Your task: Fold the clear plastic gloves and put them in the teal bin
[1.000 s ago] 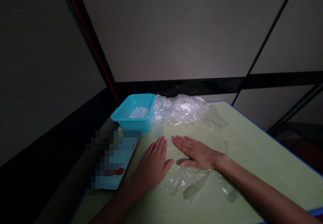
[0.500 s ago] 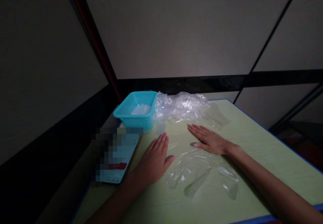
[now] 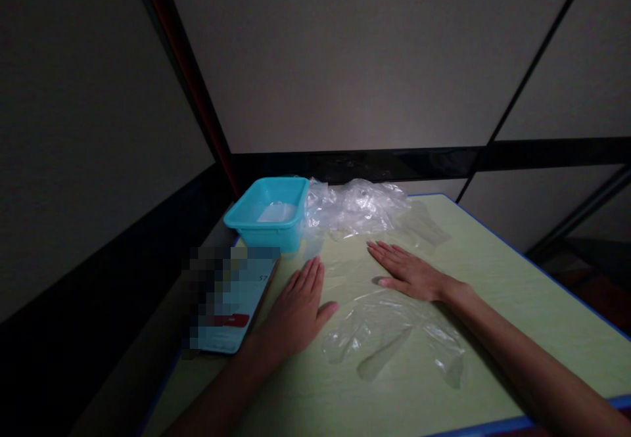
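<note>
My left hand (image 3: 296,312) lies flat on the pale green table (image 3: 493,305), fingers together and stretched out, holding nothing. My right hand (image 3: 409,274) also lies flat, palm down, resting on the upper part of a clear plastic glove (image 3: 389,338) spread on the table. The glove's fingers point toward me, between my two forearms. Further back sits a heap of crumpled clear plastic gloves (image 3: 355,207).
A turquoise plastic tub (image 3: 269,217) with something pale inside stands at the table's far left corner. A flat card or box (image 3: 231,305), partly blurred, lies on the left edge. Dark-framed wall panels close in behind and on the left.
My right hand has slid away from the left hand, to the right and further back across the glove, flattening it. My left hand has stayed nearly in place.
</note>
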The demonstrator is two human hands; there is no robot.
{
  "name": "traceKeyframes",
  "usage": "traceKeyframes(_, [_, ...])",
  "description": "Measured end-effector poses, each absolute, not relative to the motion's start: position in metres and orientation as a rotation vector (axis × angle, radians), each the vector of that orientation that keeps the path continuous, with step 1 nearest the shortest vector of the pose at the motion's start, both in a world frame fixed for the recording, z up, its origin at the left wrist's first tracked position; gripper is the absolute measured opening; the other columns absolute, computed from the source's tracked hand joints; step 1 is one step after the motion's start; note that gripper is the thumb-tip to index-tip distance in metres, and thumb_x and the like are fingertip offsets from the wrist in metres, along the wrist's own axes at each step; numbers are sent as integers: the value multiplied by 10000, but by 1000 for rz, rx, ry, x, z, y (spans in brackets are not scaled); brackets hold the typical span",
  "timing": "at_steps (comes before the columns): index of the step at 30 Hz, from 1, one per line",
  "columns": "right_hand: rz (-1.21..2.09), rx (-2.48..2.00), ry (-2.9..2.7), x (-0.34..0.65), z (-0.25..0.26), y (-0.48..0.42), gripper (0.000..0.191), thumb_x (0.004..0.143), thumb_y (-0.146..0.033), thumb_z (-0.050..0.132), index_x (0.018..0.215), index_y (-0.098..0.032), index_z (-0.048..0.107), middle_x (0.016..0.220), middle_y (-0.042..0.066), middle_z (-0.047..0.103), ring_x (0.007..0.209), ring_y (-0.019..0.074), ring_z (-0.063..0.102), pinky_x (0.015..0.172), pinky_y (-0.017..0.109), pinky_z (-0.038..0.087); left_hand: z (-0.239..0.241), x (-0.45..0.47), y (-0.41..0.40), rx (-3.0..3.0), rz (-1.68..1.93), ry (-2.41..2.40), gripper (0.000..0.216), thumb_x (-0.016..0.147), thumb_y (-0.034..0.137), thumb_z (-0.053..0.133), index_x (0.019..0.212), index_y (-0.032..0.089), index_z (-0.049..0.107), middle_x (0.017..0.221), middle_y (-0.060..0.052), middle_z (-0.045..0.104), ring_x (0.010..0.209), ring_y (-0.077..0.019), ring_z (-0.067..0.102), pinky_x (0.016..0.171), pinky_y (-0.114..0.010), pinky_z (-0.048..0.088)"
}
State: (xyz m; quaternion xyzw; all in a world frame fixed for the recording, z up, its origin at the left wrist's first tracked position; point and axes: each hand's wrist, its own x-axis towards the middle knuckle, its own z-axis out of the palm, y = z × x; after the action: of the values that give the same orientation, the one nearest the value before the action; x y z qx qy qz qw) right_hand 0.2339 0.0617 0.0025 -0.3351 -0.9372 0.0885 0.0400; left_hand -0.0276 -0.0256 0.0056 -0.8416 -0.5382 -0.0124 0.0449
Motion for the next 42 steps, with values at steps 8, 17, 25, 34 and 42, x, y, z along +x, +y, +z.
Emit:
traceKeyframes(8, [273, -1057, -2880, 233, 3, 61, 741, 875, -589, 242, 1411, -89, 128, 1461, 114, 118, 1343, 216, 80, 1089, 427, 139, 5, -28, -26, -2537, -34, -1620, 658, 884, 465, 353, 1337, -5, 271, 1416, -215, 219, 1315, -293, 185, 1050, -429, 255])
traceKeyframes(17, [258, -1028, -2887, 234, 1, 62, 719, 879, -581, 241, 1422, -134, 90, 1461, 114, 115, 1338, 240, 85, 1079, 460, 153, 7, -27, -26, -2506, 50, -1623, 668, 885, 467, 358, 1339, -16, 274, 1417, -216, 214, 1313, -295, 194, 1052, -415, 251])
traceKeyframes(25, [244, -1035, -2881, 234, 0, 62, 719, 880, -579, 241, 1421, -128, 95, 1462, 104, 112, 1339, 233, 87, 1084, 444, 149, 7, -26, -28, -2495, 29, -1643, 664, 876, 460, 382, 1331, -14, 290, 1407, -222, 236, 1306, -295, 217, 1045, -414, 266])
traceKeyframes(34, [226, -1060, -2871, 234, -1, 62, 724, 876, -592, 225, 1420, -130, 107, 1460, 104, 118, 1338, 232, 96, 1082, 439, 160, 7, -25, -27, -2480, -107, -1667, 622, 861, 377, 433, 1326, -12, 292, 1414, -219, 231, 1315, -298, 188, 1051, -449, 248])
traceKeyframes(42, [142, -1212, -2745, 229, -8, 61, 741, 860, -627, 189, 1417, -140, 155, 1453, 105, 165, 1331, 248, 132, 1069, 434, 195, 23, -6, -36, -2765, -548, -1374, 504, 878, 185, 353, 1360, 81, 247, 1461, -131, 178, 1347, -197, 103, 1081, -392, 230])
